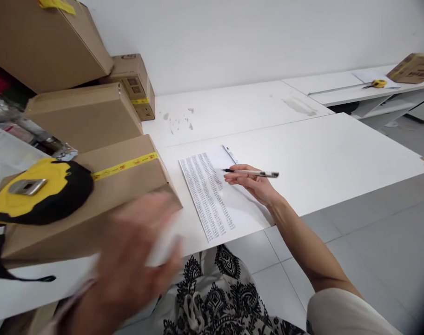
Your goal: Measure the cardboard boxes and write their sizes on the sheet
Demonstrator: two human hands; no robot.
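My right hand (252, 184) holds a pen (252, 172) with a clear barrel and dark ends, just over a sheet of paper (207, 195) covered in columns of small writing. The pen lies nearly level, its tip pointing left. A blue-edged strip (230, 153) shows at the sheet's far right corner. Closer to the camera, my left hand (138, 260) is smeared by motion in front of a cardboard box (128, 184) with yellow tape; whether it holds anything is not clear. A yellow and black tape measure (41, 190) rests on that box, its black strap hanging down.
More cardboard boxes (82, 111) are stacked at the left, against the wall. The white table (320, 158) stretches right, with grey marks near the back. On a farther white surface sit another tape measure (378, 83) and a carton (414, 69).
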